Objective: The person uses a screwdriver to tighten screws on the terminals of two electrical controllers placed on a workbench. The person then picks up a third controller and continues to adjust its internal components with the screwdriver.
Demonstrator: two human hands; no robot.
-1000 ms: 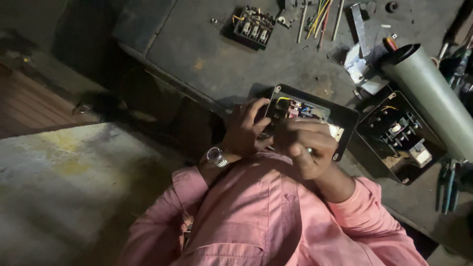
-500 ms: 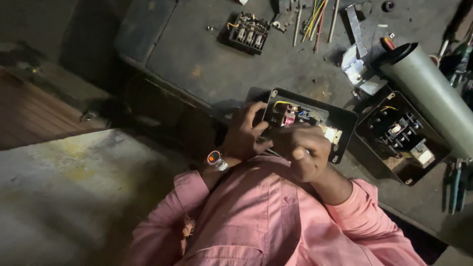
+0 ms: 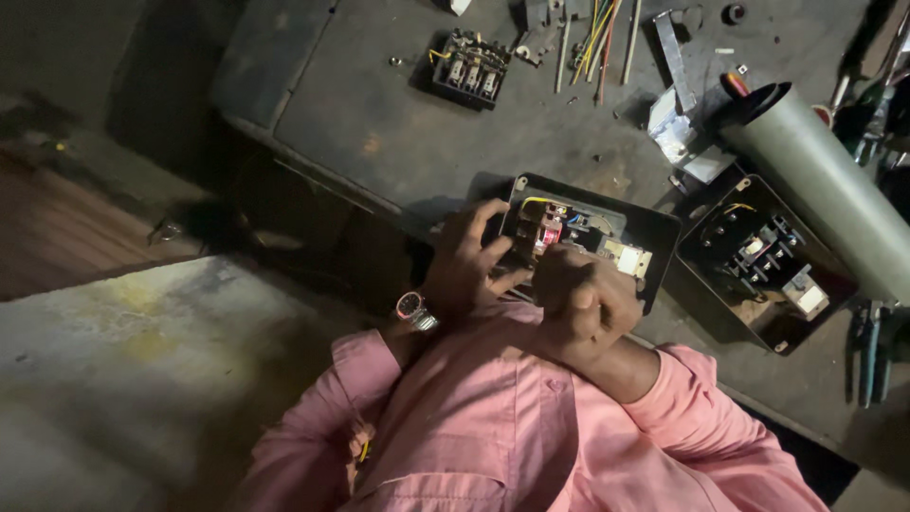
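Observation:
A black open electrical box [image 3: 654,232] with a red and yellow-wired switch unit inside lies at the near edge of a dark metal workbench [image 3: 379,123]. My left hand [image 3: 469,261], with a wristwatch, grips the box's left side, fingers spread over its rim and the components. My right hand [image 3: 580,296] is curled into a fist right over the middle of the box, pressing down on the parts. Anything inside that fist is hidden. Both pink sleeves fill the lower part of the view.
A second open black box [image 3: 763,261] with contactor parts sits to the right. A grey pipe [image 3: 825,180] lies beyond it. A loose contactor block [image 3: 469,66], coloured wires and rods [image 3: 597,38] lie at the back. Pliers [image 3: 867,346] rest far right. Concrete floor [image 3: 123,379] lies left.
Both hands stay on the box; my left fingers have shifted slightly over its rim. The view has drifted a little, so the bench appears shifted.

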